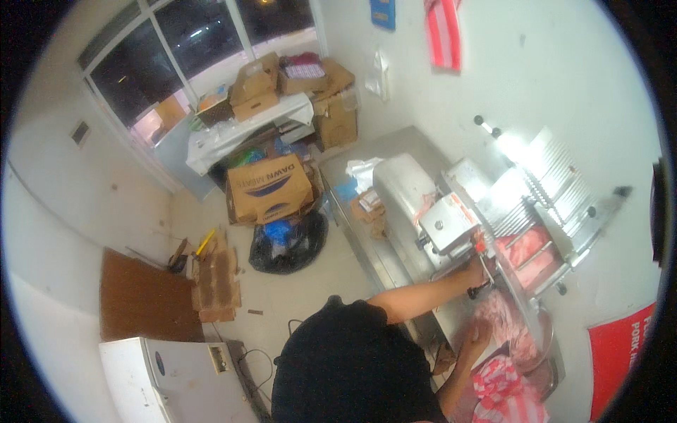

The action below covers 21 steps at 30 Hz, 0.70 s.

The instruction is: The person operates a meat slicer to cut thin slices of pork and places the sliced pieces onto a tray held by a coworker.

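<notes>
A metal meat slicer point(451, 222) stands on a steel table, with raw pink meat point(529, 257) on its carriage. My left hand point(481, 271) reaches to the slicer's front, beside a black knob point(479, 290); its fingers are partly hidden by the machine. Lower down, my right hand point(477, 334) is held beside a pile of pale pink sliced meat point(504, 324) below the blade. That hand is smeared, and I cannot make out its fingers. Red-and-white striped plastic bags point(504, 391) lie nearest to my right forearm.
The steel table point(416, 137) stands against the wall, with scraps of cardboard point(370, 204) and white plastic on it. Cardboard boxes point(271, 187) and a black bag point(289, 243) are on the floor. A white appliance point(176, 374) and a cable are behind me.
</notes>
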{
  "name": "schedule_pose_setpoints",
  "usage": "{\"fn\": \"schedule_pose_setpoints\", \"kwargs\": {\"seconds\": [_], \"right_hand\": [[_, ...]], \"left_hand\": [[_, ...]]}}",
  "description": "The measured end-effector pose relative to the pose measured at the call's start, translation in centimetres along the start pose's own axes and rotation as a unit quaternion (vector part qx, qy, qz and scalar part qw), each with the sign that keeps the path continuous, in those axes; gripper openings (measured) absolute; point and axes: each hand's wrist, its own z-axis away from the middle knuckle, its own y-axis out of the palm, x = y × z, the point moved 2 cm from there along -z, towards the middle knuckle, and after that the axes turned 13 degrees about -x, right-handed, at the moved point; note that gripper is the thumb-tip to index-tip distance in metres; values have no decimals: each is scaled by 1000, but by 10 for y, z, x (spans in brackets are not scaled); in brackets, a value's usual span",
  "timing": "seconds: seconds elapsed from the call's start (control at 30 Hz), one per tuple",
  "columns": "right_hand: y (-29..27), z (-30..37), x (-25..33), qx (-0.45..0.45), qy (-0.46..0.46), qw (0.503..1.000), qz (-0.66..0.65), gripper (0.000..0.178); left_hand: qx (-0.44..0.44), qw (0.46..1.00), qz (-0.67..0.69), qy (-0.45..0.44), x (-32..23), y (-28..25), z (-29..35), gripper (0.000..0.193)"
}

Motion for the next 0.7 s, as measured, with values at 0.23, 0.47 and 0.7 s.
{"fn": "schedule_pose_setpoints", "kwargs": {"seconds": [0.23, 0.47, 0.7], "right_hand": [[-4, 34, -22, -132, 282, 915, -258, 8], [-18, 33, -36, -114, -83, 986, 91, 13], [-21, 48, -27, -149, -41, 977, 147, 21]], "left_hand": [[-160, 962, -187, -115, 25, -5, 10, 28], [-35, 935, 77, -344, -21, -65, 50, 47], [-145, 906, 49, -395, -46, 89, 73, 35]]}}
